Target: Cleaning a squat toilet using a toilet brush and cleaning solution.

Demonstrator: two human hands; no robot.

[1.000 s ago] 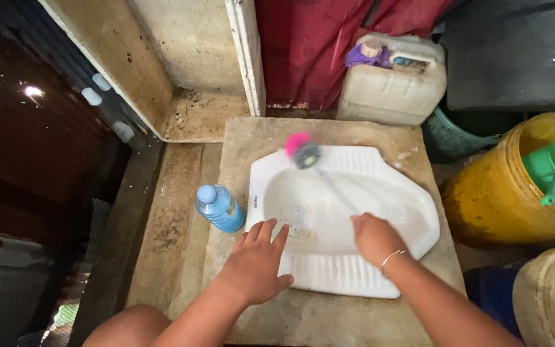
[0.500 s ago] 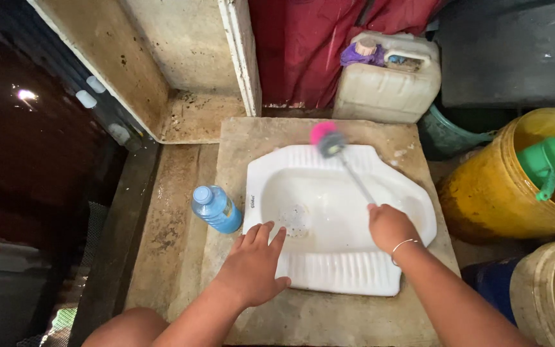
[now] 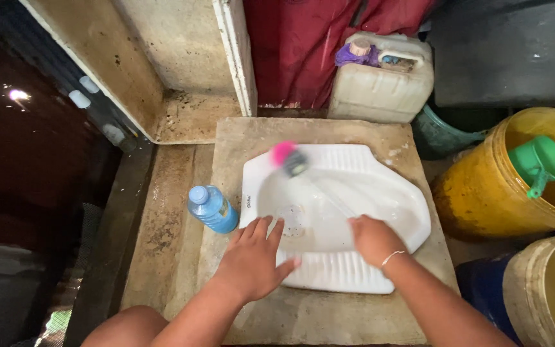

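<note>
Here right hand (image 3: 372,239) grips brush (image 3: 289,158); left hand (image 3: 252,258) flat on pan (image 3: 354,193).

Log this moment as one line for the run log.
left hand flat on squat pan rim | right hand grips brush, head blurred at far rim | blue bottle beside pan

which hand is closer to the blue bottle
Left. The left hand rests on the toilet pan's rim just right of the blue bottle; the right hand is across the pan, gripping the brush handle.

Blue bottle (image 3: 212,209) left, yellow bucket (image 3: 515,180) right hem the pan (image 3: 412,212).
</note>
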